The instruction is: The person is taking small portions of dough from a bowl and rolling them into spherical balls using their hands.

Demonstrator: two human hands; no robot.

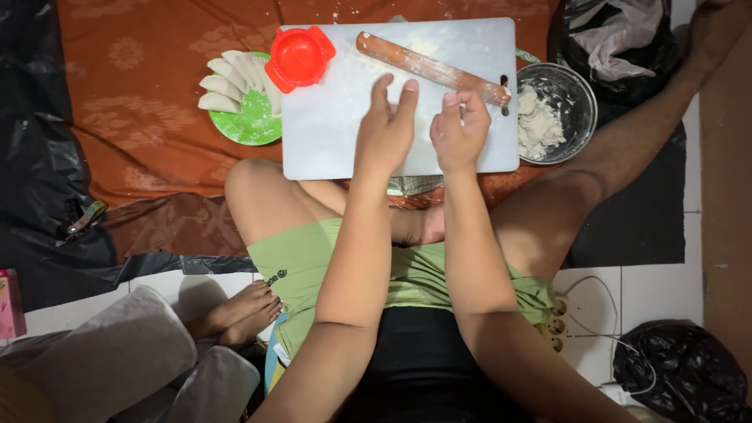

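A white floured cutting board (pixel 329 125) lies on an orange cloth in front of my crossed legs. My left hand (pixel 385 129) hovers over the board's middle with fingers straight and together, nothing visible in it. My right hand (pixel 459 129) is beside it, fingers curled, with a bit of white dough or flour at the fingertips. A wooden rolling pin (pixel 431 67) rests diagonally at the board's far right. A red plastic dumpling press (pixel 299 56) sits closed on the board's far left corner.
A green plate (pixel 251 117) with several folded dumplings stands left of the board. A metal bowl (pixel 576 94) of dough sits at the right. Black plastic bags (pixel 611 39) lie at top right and bottom right. A power strip (pixel 556 317) lies by my right thigh.
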